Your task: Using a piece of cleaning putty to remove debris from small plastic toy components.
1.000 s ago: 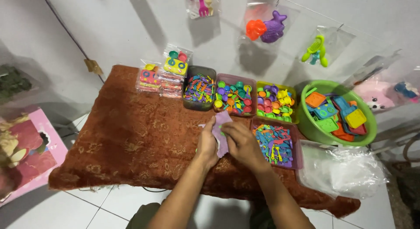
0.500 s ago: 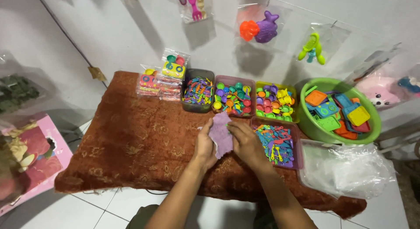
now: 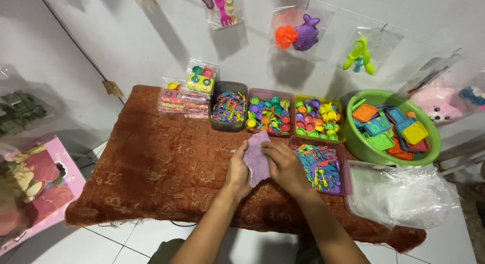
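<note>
My left hand point(image 3: 237, 172) and my right hand point(image 3: 286, 165) together hold a small purple plastic piece point(image 3: 256, 158), flat and textured, over the middle of a table draped in a rust-brown patterned cloth point(image 3: 161, 168). The left hand grips its left edge, the right hand its right edge with fingers on top. Just right of my right hand sits a pink tub of small multicoloured toy utensils point(image 3: 319, 165).
Along the back stand packed toy sets point(image 3: 189, 90), a dark tub point(image 3: 229, 106), a pink tub of toy cups point(image 3: 270, 113), a yellow tub point(image 3: 318, 117) and a green basin of toy trays point(image 3: 391, 128). Clear plastic bags point(image 3: 399, 196) lie right. Bagged toys hang on the wall.
The view shifted slightly. My hands stay on the purple piece, which has turned a little between them and now shows more of its face.
</note>
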